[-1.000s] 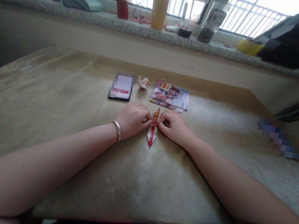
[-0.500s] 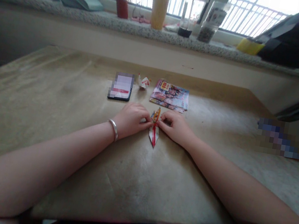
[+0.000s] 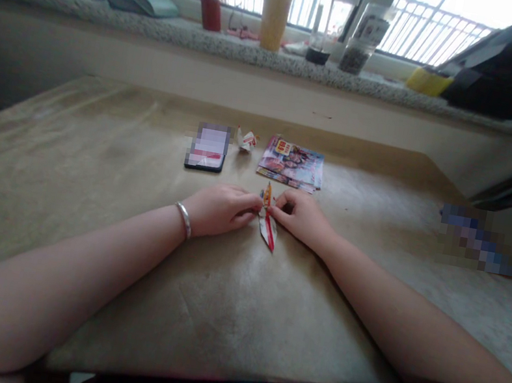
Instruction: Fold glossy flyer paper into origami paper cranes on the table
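Observation:
A narrow folded paper piece [image 3: 268, 226], white with red and orange print, lies on the tan table [image 3: 96, 143] between my hands. My left hand [image 3: 220, 209], with a silver bangle on the wrist, pinches its upper part from the left. From the right, my right hand [image 3: 301, 216] has its fingertips closed on the same upper part. The paper's pointed lower end sticks out toward me, tilted to the right.
Behind my hands lie a phone [image 3: 208, 149], a small folded paper figure [image 3: 247, 140] and a stack of printed colour sheets [image 3: 293, 164]. A blurred object [image 3: 478, 240] lies at the right. The window sill [image 3: 241, 50] holds jars, a red can and a yellow cylinder.
The folded paper's lower tip has swung from pointing straight toward me to tilting right. My left hand has flattened a little and slid slightly left; my right hand has stayed in place.

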Available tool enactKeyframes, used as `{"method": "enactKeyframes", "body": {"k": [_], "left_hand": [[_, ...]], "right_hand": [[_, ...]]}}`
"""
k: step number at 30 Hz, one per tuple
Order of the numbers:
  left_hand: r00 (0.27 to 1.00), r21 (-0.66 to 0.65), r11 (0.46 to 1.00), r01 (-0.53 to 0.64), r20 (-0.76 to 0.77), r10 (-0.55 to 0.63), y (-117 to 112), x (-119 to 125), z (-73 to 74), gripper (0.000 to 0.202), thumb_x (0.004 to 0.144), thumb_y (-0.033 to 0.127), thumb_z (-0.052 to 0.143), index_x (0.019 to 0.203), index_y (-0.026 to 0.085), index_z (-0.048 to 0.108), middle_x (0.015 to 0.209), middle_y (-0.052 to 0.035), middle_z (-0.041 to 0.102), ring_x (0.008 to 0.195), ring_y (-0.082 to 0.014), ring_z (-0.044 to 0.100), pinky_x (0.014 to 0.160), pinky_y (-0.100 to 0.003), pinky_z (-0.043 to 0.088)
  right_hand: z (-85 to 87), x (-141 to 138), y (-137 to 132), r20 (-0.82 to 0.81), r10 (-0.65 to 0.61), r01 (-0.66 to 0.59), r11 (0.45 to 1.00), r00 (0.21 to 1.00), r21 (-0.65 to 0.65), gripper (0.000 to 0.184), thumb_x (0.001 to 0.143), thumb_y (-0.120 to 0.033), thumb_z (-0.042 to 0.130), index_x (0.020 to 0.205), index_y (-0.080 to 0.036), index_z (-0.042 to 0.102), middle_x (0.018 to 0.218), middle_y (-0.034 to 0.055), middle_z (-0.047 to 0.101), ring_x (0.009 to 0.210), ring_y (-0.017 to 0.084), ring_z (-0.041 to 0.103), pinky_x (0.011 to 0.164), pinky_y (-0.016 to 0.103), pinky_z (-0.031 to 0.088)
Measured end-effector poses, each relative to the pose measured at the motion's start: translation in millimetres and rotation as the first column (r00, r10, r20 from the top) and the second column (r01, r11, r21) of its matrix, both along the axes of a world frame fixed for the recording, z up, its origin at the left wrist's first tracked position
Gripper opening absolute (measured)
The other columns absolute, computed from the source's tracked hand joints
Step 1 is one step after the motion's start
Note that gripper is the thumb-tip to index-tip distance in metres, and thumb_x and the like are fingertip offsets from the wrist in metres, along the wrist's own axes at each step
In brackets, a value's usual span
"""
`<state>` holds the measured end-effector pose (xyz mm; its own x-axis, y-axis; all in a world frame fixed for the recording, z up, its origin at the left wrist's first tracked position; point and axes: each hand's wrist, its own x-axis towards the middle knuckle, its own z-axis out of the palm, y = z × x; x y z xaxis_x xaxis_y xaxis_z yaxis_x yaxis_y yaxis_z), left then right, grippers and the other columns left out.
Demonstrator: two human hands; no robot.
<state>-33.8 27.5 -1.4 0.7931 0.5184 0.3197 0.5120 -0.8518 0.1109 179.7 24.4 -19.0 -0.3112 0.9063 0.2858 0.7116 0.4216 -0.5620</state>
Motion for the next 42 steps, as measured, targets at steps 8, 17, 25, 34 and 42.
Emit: {"method": "enactKeyframes", "body": {"k": [8,17,25,34,42], "left_hand": [[0.991,0.081,0.990,0.112,-0.088,-0.105,6,-7,-6.1,0.032,0.094,0.024,0.041,0.115,0.023,0.064,0.107,-0.0062,0.069,0.094,-0.0144,0.066,0.082,-0.024,0.052],[0.993,0.101,0.991,0.083,-0.092,-0.073,2,-2,-5.4,0.031,0.094,0.024,0.041,0.113,0.022,0.066,0.103,-0.0062,0.068,0.089,-0.0151,0.065,0.078,-0.025,0.051],[0.997,0.114,0.992,0.054,-0.062,-0.048,-1,0,-6.6,0.029,0.093,0.024,0.044,0.112,0.025,0.066,0.100,-0.0055,0.068,0.087,-0.0150,0.064,0.073,-0.024,0.049],[0.997,0.116,0.991,0.063,-0.046,-0.058,-2,2,-4.9,0.029,0.092,0.023,0.044,0.109,0.024,0.068,0.099,-0.0057,0.066,0.084,-0.0149,0.062,0.073,-0.025,0.049],[0.997,0.075,0.995,0.065,-0.054,-0.061,2,0,-5.9,0.030,0.090,0.020,0.046,0.112,0.023,0.066,0.116,-0.0064,0.065,0.101,-0.0183,0.062,0.087,-0.030,0.051]], "right_hand": [[-1.5,1,0,-0.028,-0.025,0.024,0.999,0.999,-0.046,0.015,0.073,-0.027,0.067,0.063,-0.018,0.060,0.068,0.0024,0.065,0.063,0.014,0.056,0.058,0.026,0.041],[-0.4,0,-3,0.016,-0.041,0.041,0.998,0.999,0.042,0.014,0.072,-0.026,0.067,0.064,-0.019,0.059,0.070,0.0024,0.065,0.067,0.015,0.056,0.062,0.028,0.041],[1.5,4,-4,0.102,0.003,-0.014,0.993,0.995,0.113,0.008,0.075,-0.026,0.065,0.070,-0.020,0.063,0.075,0.0022,0.067,0.072,0.016,0.057,0.067,0.029,0.041],[10.7,2,-13,0.291,0.000,-0.067,0.973,0.957,0.219,0.016,0.078,-0.030,0.062,0.068,-0.019,0.068,0.079,0.0050,0.070,0.077,0.019,0.062,0.072,0.031,0.042],[10.1,12,-13,0.335,0.181,-0.257,0.946,0.925,0.199,0.020,0.086,-0.028,0.055,0.078,-0.018,0.071,0.089,0.0066,0.071,0.081,0.017,0.064,0.074,0.027,0.045]]}}
